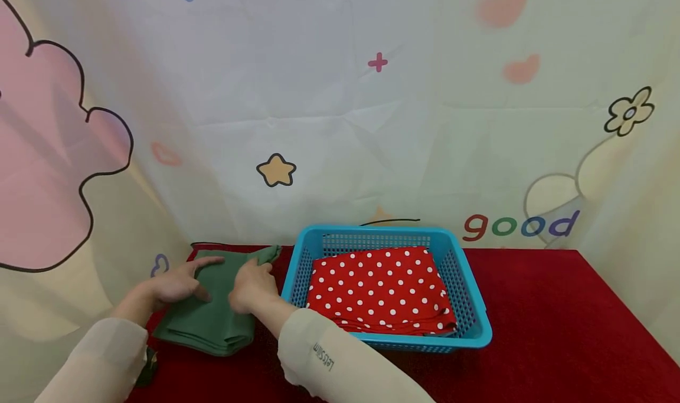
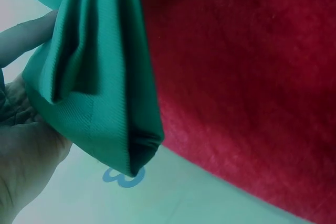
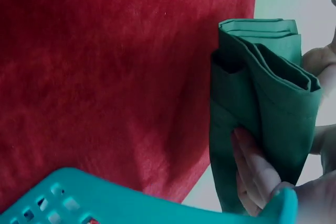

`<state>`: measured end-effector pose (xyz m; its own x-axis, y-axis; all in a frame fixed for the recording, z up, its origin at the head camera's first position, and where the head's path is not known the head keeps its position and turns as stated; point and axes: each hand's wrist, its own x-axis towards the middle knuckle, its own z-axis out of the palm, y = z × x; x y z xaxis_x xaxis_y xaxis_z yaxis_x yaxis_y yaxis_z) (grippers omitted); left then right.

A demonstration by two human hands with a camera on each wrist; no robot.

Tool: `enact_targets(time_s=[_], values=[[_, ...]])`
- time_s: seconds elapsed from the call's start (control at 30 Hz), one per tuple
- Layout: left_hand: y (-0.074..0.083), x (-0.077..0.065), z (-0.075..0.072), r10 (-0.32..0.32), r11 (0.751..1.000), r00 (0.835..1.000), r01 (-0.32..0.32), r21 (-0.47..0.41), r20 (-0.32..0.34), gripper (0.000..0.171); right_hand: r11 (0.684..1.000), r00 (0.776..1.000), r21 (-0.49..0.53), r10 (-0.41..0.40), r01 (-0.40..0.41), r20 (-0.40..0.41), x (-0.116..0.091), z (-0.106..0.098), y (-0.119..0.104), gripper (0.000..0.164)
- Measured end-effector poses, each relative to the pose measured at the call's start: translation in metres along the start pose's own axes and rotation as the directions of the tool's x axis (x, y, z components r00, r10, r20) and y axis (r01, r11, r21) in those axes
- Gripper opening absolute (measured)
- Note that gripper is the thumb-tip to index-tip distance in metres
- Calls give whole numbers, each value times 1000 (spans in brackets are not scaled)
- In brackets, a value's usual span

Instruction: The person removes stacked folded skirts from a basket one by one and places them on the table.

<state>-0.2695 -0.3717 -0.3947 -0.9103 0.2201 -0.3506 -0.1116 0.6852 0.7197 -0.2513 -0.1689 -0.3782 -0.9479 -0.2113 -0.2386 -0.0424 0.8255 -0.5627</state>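
A folded green cloth (image 1: 212, 308) lies at the left end of the red table cover, its stacked layers showing at the near edge. My left hand (image 1: 180, 282) rests on its left side, thumb and index finger spread apart. At the cloth's right side, my right hand (image 1: 255, 285) grips a raised fold near the far corner. In the right wrist view, the fingers (image 3: 257, 166) lie against the side of the green cloth (image 3: 283, 124); the thumb is mostly hidden. The left wrist view has the cloth's loose folded end (image 2: 105, 108) close up beside the left hand (image 2: 31, 145).
Right of the cloth stands a blue plastic basket (image 1: 475, 308) holding a folded red cloth with white dots (image 1: 377, 288). A small dark object (image 1: 147, 367) lies by the left sleeve. Behind the red table cover (image 1: 542, 320) hangs a printed white curtain (image 1: 329, 143).
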Motion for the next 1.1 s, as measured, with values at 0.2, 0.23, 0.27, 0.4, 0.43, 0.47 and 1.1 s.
enact_targets(time_s=[0.2,0.23,0.27,0.4,0.43,0.47,1.1], values=[[-9,7,9,-26,1000,1000,26,-1,-13,102,998,998,18,55,-55,15,0,12,-1,86],[-11,7,10,-32,999,999,32,-8,-12,102,998,998,27,62,-62,16,1,15,-1,86],[-13,8,11,-34,999,999,34,-15,-8,103,997,997,35,69,-70,16,1,17,-1,87],[-19,9,13,-41,998,999,41,-50,-2,104,993,996,72,92,-92,1,5,24,-1,89],[-20,9,13,-44,998,999,44,-54,-1,104,992,995,74,100,-100,-2,7,25,-1,90],[-21,10,14,-47,997,999,46,-59,-2,104,991,994,75,109,-108,-9,8,26,-1,91],[-30,24,23,-73,996,996,76,43,-58,103,984,976,0,177,-179,-125,11,57,10,109]])
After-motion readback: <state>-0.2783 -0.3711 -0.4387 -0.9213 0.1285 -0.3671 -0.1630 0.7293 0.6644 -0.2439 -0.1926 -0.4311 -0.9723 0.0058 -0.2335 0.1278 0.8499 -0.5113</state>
